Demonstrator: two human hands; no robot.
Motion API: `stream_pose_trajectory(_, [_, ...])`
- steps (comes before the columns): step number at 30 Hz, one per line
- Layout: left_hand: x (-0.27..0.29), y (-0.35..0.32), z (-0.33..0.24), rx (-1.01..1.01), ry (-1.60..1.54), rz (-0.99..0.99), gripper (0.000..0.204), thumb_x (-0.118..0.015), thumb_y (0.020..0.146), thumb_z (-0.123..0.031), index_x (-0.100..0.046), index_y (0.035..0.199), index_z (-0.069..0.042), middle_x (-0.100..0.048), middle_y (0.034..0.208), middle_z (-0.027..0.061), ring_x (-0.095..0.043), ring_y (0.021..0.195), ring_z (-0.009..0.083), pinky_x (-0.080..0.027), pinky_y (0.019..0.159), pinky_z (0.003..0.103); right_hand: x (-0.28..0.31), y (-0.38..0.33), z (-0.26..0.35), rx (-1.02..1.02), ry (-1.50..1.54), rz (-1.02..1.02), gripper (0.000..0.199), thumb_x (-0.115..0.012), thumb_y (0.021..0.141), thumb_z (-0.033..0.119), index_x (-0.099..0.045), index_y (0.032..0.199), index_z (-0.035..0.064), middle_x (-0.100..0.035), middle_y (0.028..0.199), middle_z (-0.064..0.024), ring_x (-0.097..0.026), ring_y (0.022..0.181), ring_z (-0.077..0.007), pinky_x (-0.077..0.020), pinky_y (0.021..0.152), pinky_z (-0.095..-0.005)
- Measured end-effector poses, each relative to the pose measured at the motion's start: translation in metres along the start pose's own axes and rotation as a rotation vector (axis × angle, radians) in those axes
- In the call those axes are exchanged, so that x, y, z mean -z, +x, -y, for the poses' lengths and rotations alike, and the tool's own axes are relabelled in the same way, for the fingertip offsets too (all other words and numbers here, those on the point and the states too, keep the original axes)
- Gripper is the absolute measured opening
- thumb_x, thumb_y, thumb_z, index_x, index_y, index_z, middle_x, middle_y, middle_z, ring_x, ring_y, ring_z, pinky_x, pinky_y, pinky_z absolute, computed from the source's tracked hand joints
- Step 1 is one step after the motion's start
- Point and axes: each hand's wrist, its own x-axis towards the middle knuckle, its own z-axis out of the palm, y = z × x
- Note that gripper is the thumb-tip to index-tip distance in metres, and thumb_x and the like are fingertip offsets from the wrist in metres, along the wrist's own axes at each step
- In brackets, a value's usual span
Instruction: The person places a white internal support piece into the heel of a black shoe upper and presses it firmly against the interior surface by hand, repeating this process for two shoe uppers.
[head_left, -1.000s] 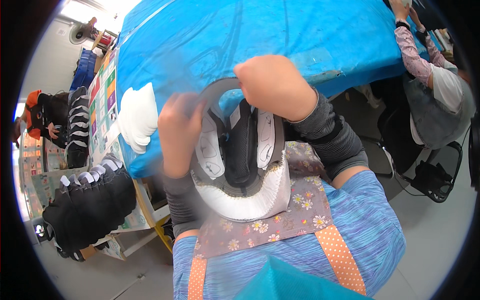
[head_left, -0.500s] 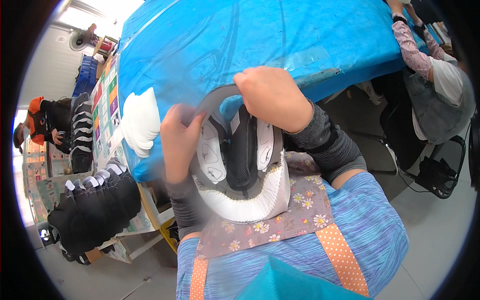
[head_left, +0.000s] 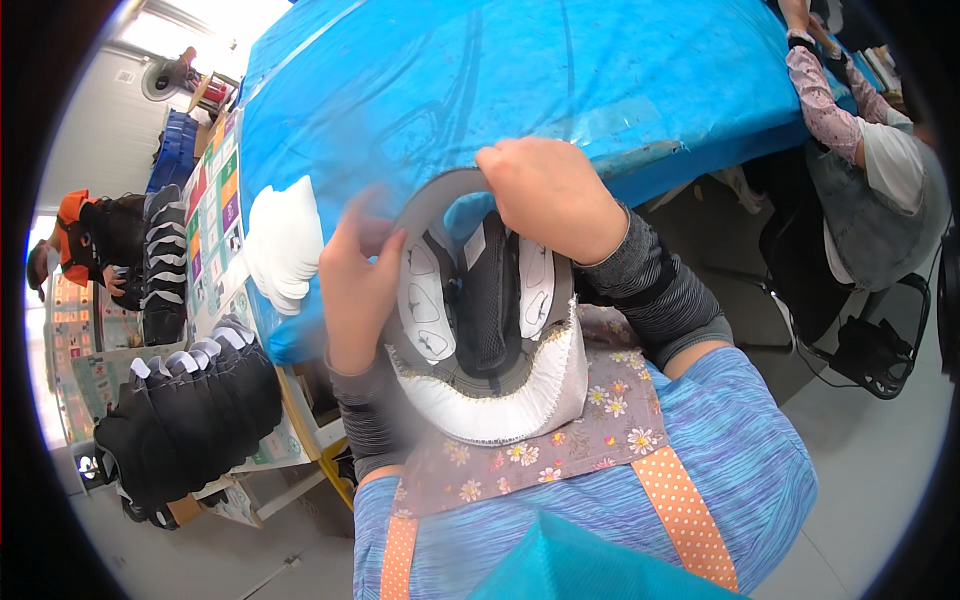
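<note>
A shoe upper (head_left: 425, 215) rests against my lap and is tilted up toward the table, its grey inner side facing me. Its white stitched toe part (head_left: 500, 405) points at my body. A black mesh tongue (head_left: 487, 300) lies down the middle, between two white panels with printed outlines. My right hand (head_left: 550, 195) is closed over the far rim, fingers curled. At the left rim my left hand (head_left: 355, 265) has its thumb against the edge and the index finger close to it. The other left fingertips are blurred.
A blue-covered table (head_left: 430, 90) stretches ahead, with a stack of white cut pieces (head_left: 283, 245) at its left edge. Black shoe uppers (head_left: 190, 415) stand in a row at lower left. One person (head_left: 90, 240) is far left; another (head_left: 870, 170) sits at right.
The shoe upper and my right hand have shifted slightly to the right. My left hand has moved slightly, its fingers spread a little more above the rim.
</note>
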Motion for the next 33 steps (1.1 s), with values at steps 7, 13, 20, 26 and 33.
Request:
stream_pose_trajectory(7, [0.003,0.025,-0.010,-0.276,0.106,0.140,0.039,-0.076,0.085,-0.007,-0.068,0.123,-0.006,-0.069,0.091,0.0058,-0.065,0.079,0.0135,-0.051,0.066,0.027,-0.003,0.003,-0.003,-0.004,0.017,0.021,0.004,-0.065,0.075,0.004,-0.065,0.079,0.0043,-0.067,0.073,-0.0152,-0.069,0.074,-0.0347,-0.0544,0.062,-0.0440])
stream_pose_trajectory(13, [-0.011,0.038,-0.003,-0.242,0.095,0.128,0.018,-0.078,0.084,-0.009,-0.072,0.098,0.001,-0.067,0.084,0.0077,-0.063,0.076,0.0144,-0.048,0.061,0.028,-0.004,0.003,-0.011,-0.002,0.088,0.033,0.004,-0.063,0.077,0.004,-0.064,0.081,0.0035,-0.066,0.078,-0.0153,-0.067,0.079,-0.0363,-0.0548,0.067,-0.0452])
stream_pose_trajectory(20, [-0.012,0.044,-0.015,-0.414,0.132,0.147,0.014,-0.074,0.086,-0.009,-0.071,0.095,0.002,-0.066,0.083,0.0111,-0.064,0.071,0.0201,-0.049,0.060,0.032,-0.006,0.009,-0.012,-0.004,0.156,0.051,0.005,-0.061,0.080,0.004,-0.063,0.085,0.0021,-0.066,0.088,-0.0157,-0.065,0.089,-0.0359,-0.0546,0.073,-0.0456])
stream_pose_trajectory(26, [-0.021,0.044,-0.013,-0.396,0.140,0.097,0.014,-0.073,0.087,-0.010,-0.070,0.094,0.001,-0.066,0.084,0.0133,-0.064,0.070,0.0247,-0.050,0.061,0.035,-0.009,0.013,-0.011,-0.036,0.316,0.023,0.008,-0.065,0.085,0.010,-0.067,0.090,0.0036,-0.065,0.090,-0.0128,-0.064,0.091,-0.0354,-0.0532,0.075,-0.0452])
stream_pose_trajectory(33, [-0.025,0.041,-0.014,-0.408,0.141,0.054,0.014,-0.072,0.087,-0.011,-0.071,0.095,-0.001,-0.066,0.086,0.0119,-0.064,0.068,0.0287,-0.049,0.061,0.036,-0.008,0.020,-0.007,0.032,0.273,0.039,0.008,-0.066,0.086,0.011,-0.068,0.090,0.0044,-0.065,0.091,-0.0116,-0.064,0.091,-0.0336,-0.0530,0.074,-0.0441])
